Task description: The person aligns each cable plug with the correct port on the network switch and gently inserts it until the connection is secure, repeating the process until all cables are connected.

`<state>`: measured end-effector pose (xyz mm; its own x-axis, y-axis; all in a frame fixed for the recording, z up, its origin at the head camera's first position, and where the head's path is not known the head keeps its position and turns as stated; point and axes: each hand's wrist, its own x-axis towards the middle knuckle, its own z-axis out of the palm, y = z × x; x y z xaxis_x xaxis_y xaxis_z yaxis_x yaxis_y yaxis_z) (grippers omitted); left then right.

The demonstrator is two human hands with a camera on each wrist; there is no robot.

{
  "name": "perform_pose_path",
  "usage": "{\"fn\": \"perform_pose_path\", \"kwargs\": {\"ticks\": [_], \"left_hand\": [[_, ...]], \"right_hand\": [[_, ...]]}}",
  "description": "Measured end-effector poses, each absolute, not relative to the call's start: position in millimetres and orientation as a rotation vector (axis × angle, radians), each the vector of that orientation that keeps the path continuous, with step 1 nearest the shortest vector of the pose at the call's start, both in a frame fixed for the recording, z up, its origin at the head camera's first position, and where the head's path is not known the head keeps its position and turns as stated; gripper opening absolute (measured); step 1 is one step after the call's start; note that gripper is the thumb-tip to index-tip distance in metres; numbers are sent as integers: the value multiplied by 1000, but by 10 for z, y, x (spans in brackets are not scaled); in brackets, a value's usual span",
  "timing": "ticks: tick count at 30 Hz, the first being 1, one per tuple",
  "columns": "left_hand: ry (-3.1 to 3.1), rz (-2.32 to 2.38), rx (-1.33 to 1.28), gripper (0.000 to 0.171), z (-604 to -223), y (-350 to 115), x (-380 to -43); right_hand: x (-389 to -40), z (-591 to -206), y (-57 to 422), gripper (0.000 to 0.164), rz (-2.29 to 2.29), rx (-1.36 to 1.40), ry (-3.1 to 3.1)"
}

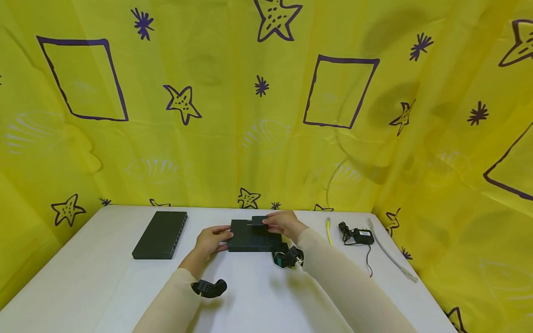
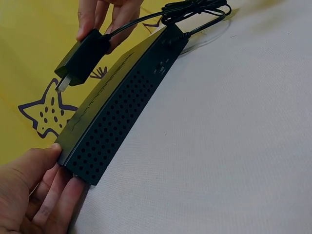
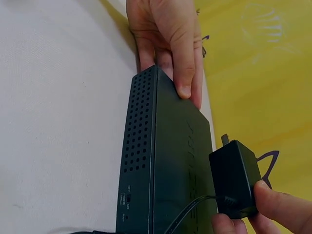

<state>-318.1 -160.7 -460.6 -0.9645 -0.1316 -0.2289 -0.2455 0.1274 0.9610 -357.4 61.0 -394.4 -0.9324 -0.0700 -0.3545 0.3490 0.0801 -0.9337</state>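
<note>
A flat black network switch [image 1: 250, 239] lies at the middle of the table, its perforated side [image 2: 112, 122] towards me. My left hand [image 1: 211, 240] grips its left end, thumb on top and fingers at the edge below. Over the switch's top, my right hand [image 1: 287, 223] pinches a black power adapter [image 3: 233, 178] by its body, metal prongs pointing left. From the adapter runs a black cord [image 2: 141, 19], partly bundled. A plug on the cord meets the right end of the perforated side, beside a small switch and printed labels.
Another black network switch [image 1: 160, 235], with a row of ports, lies at the left. On the right are a yellow cable [image 1: 328, 230], a second black power adapter [image 1: 363, 236] with bundled cord, and a grey network cable [image 1: 389, 254]. A yellow patterned curtain [image 1: 225, 138] borders the table.
</note>
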Motion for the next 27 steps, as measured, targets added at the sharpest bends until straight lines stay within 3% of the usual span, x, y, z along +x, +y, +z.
{"fn": "perform_pose_path", "kwargs": {"ticks": [27], "left_hand": [[2310,1955,-387,41,-4638,-1605,-3203]], "right_hand": [[-3571,-4021,307,36,-1861,278,2092]]}}
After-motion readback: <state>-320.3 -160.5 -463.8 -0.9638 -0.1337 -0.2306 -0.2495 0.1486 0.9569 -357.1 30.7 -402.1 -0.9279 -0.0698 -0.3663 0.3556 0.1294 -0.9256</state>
